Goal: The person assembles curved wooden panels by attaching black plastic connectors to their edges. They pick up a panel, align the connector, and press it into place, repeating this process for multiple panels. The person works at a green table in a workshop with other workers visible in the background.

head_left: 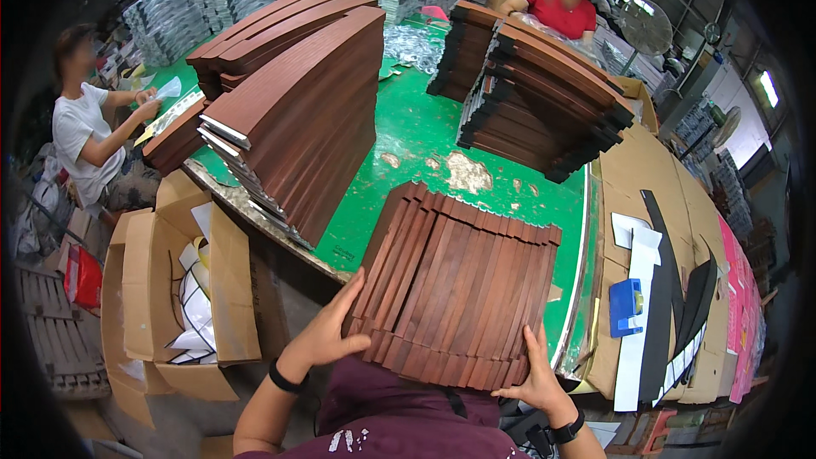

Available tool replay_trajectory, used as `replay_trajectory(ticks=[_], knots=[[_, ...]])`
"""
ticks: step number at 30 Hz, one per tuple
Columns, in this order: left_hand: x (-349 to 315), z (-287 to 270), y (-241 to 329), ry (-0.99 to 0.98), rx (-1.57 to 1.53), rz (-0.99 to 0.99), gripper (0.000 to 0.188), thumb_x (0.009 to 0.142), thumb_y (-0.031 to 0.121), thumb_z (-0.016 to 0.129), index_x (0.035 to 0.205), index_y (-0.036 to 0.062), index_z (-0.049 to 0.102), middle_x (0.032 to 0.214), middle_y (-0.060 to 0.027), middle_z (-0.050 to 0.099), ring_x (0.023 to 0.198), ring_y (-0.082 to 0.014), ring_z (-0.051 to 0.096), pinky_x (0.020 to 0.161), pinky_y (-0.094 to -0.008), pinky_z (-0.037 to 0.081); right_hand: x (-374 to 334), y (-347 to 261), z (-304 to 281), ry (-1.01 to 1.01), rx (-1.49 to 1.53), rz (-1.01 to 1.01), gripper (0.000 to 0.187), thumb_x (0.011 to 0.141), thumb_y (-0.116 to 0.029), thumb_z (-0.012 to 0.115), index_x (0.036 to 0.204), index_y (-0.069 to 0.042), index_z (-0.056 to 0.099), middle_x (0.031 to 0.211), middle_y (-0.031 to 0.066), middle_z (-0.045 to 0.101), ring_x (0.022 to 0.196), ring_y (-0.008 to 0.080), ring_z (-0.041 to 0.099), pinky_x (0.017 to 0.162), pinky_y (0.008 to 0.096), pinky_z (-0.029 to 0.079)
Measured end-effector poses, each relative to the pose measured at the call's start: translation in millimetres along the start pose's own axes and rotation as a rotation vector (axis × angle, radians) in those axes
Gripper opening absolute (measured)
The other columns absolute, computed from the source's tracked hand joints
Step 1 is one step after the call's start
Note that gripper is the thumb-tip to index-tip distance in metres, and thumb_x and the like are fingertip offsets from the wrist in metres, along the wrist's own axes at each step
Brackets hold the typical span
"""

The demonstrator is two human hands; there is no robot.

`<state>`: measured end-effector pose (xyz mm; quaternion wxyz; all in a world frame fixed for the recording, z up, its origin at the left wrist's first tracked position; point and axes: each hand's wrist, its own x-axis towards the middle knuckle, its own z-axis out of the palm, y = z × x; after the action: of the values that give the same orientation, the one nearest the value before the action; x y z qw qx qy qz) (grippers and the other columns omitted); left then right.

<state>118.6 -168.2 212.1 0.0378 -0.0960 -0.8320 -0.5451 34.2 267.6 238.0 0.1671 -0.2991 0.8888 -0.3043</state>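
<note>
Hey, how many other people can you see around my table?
2: a person in white at left, and a person in red beyond the green table. The brown stacks could hide others.

Green table [399, 136]: glossy, smooth top with rough, flaked patches | slats [459, 289] at table's near edge: reddish-brown wood look, grained, low sheen | tall stack [310, 115] on table's left: same wood look, matt | carton [234, 306] left of table: matt brown cardboard | tape dispenser [623, 310] right of table: smooth blue plastic | bundles [178, 17] beyond table: shiny plastic wrap
</note>
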Motion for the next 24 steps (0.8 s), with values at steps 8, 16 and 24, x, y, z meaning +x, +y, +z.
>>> replay_trajectory(ticks=[8, 16, 24], knots=[[-49.6, 27.1, 8.6, 0.139, 0.222, -0.035, 0.138, 0.062, 0.048, 0.097, 0.163, 0.0029, 0.016, 0.169, -0.0253, 0.019, 0.155, -0.0434, 0.024, 0.124, -0.0479, 0.030, 9.1, -15.0, 8.1, 0.055, -0.008, -0.035, 0.141, 0.055, -0.038, 0.103, 0.163, -0.012, 0.018, 0.166, 0.0354, -0.004, 0.155, 0.0521, 0.010, 0.124, 0.0546, 0.027], [-39.1, 15.8, -33.3, 0.426, 0.318, 0.004, 0.126, 0.070, 0.037, 0.092, 0.161, 0.0007, 0.013, 0.162, -0.0243, 0.036, 0.149, -0.0407, 0.039, 0.121, -0.0461, 0.036, 38.2, -60.6, 16.4, 0.077, -0.083, -0.033, 0.129, 0.058, -0.044, 0.101, 0.159, -0.010, 0.027, 0.161, 0.0433, 0.003, 0.147, 0.0587, 0.027, 0.117, 0.0556, 0.039], [-24.3, 12.8, -35.1, 0.401, 0.416, 0.041, 0.137, 0.074, 0.075, 0.074, 0.165, 0.0106, -0.005, 0.170, -0.0292, 0.001, 0.157, -0.0464, 0.011, 0.125, -0.0578, 0.020, 63.8, -50.2, -75.1, -0.190, -0.095, 0.131, 0.109, 0.076, -0.052, 0.087, 0.159, -0.008, 0.031, 0.146, 0.0363, 0.048, 0.121, 0.0502, 0.061, 0.096, 0.0511, 0.054]])
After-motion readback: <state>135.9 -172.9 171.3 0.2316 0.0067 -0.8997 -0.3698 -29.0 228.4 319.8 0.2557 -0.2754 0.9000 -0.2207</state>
